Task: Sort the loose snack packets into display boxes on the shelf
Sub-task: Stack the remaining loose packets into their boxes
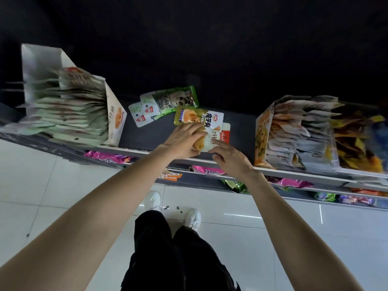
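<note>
Left hand (184, 141) lies flat-fingered on the yellow packet (199, 120) on the shelf (147, 133), right hand (228, 158) loosely open beside it; suggest pinching its edge before carrying to matching display box (264, 131).

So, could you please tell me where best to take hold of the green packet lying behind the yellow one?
Pinch the green packet's far right corner, coming from above and the right: it lies flat, its near edge tucked under the yellow packet, white packets crowding its left.
</note>
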Available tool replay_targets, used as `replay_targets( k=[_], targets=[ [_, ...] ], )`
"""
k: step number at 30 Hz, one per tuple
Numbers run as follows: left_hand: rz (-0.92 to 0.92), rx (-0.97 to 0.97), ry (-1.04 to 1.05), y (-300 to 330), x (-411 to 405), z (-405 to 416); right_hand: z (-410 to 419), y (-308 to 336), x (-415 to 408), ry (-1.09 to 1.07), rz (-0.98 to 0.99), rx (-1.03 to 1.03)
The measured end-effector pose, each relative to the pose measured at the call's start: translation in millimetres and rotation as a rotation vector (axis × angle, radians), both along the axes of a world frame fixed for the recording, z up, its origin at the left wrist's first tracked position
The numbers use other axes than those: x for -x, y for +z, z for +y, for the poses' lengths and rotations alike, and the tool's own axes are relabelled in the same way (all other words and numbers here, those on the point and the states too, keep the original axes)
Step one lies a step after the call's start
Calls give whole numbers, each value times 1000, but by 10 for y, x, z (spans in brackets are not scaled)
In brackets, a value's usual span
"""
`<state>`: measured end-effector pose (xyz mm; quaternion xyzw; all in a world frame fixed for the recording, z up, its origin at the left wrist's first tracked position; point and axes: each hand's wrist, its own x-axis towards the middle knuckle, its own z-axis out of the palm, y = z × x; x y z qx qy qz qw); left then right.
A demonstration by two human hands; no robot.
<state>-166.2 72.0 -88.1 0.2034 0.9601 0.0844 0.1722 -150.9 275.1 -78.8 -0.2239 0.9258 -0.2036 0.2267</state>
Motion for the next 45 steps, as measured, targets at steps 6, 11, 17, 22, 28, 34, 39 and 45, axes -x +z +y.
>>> replay_targets(
  k=[6,11,17,22,28,34,39,45],
  targets=[
    [-34,14,212,15,246,45,-40,41,108,-25,129,7],
    [70,29,106,19,157,97,-168,-16,43,-312,287,-254],
    [-23,64,120,69,140,106,-345,-52,131,-695,28,-115],
    [-95,104,76,111,297,91,-301,57,190,-871,-19,272],
    [-66,-634,319,548,61,10,-314,659,-98,-745,379,458],
    [354,-674,255,1281,-682,-477,-472,1311,-514,-416,157,540],
    [701,-560,454,1682,-1077,-1281,-1086,1497,-677,-571,86,643],
    [684,-403,655,1704,-927,-2163,-1841,1639,-515,-1273,-285,1278]
  ],
)
